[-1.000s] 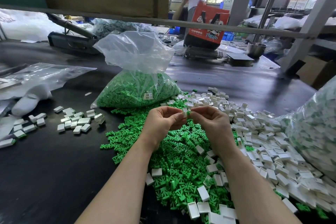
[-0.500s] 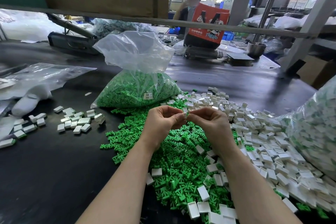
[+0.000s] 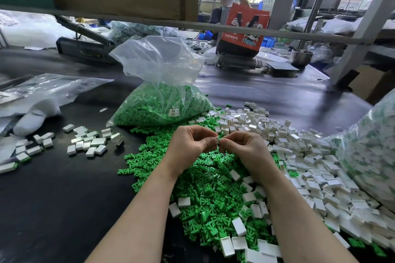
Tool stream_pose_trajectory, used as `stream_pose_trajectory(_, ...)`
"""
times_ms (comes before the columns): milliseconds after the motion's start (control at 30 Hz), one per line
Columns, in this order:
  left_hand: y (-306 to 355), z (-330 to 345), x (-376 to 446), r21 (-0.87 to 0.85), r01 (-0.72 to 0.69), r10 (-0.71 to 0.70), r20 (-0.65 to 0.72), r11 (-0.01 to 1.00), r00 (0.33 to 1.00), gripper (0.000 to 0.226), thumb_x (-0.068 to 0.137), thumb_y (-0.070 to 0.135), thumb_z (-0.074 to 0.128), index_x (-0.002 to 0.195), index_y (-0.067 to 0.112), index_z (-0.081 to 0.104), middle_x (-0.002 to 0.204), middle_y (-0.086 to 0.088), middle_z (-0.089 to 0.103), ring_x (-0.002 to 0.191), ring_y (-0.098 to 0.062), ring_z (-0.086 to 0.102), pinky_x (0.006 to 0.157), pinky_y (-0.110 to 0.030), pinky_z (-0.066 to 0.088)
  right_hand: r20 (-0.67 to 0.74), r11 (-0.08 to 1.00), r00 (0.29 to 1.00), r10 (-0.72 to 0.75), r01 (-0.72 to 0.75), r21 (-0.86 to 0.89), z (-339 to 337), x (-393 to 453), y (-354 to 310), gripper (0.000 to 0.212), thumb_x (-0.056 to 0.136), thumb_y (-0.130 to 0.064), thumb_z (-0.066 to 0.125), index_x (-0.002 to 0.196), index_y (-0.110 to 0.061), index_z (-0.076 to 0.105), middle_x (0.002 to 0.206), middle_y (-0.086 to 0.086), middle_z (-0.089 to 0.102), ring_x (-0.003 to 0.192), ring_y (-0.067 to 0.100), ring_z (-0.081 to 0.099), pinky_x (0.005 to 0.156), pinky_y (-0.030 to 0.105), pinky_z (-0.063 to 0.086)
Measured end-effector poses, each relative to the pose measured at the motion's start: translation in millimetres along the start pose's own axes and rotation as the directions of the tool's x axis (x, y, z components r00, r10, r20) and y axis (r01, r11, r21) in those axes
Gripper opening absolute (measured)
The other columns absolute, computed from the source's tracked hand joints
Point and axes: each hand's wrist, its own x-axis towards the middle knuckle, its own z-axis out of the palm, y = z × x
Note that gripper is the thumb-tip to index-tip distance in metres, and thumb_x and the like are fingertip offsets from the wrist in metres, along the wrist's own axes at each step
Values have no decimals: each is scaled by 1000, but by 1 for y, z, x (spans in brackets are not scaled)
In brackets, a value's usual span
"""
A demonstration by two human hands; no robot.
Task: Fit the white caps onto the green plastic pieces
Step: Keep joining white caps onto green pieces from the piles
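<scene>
Now the white cap (image 3: 216, 140) shows between both hands' fingers (image 3: 210, 141) — green piece hidden.

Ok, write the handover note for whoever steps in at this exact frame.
Left hand and right hand: raised together over the piles, pinching one white cap between them; any green piece in it is hidden.
Loose green pieces lie below, loose white caps to the right, a full green bag behind.
Done: a small finished group on the left.
Left: nearly everything.
</scene>
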Motion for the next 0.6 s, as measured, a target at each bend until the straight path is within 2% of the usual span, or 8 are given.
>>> stream_pose_trajectory(133,-5,-1,-1,33,-7,7,4,999,1000,11,83,-4,71,86,6,74,78,-15,75,75,-27,74,73,-32,61,29,998,999,20,-18,-65,-1,-1,0,4,85,-11,74,84,-7,73,73,6,74,67,10,68,66,16,51)
stream_pose_trajectory(300,-9,-1,-1,48,-1,-1,30,999,1000,11,82,-5,72,84,6,74,74,-11,74,70,-23,74,65,-23,57,52,989,999,11,-3,-148,-2,-2,0,5,85,-14,74,82,-10,73,74,4,74,68,10,69,67,16,51)
stream_pose_trajectory(467,-11,-3,-1,85,-27,20,77,996,997,12,82,-8,70,86,3,74,75,-12,74,70,-23,73,68,-26,58,73,983,997,7,7,-185,-1,-2,1,9,82,-18,78,81,-10,74,73,4,74,69,14,70,69,20,55)
stream_pose_trajectory(600,-11,0,-2,5,-26,26,21,1000,999,13,83,-7,70,87,4,74,77,-7,76,74,-22,74,68,-23,58,45,995,999,-26,30,-94,0,-2,2,6,83,-13,76,81,-8,75,72,7,74,66,12,69,66,17,52)
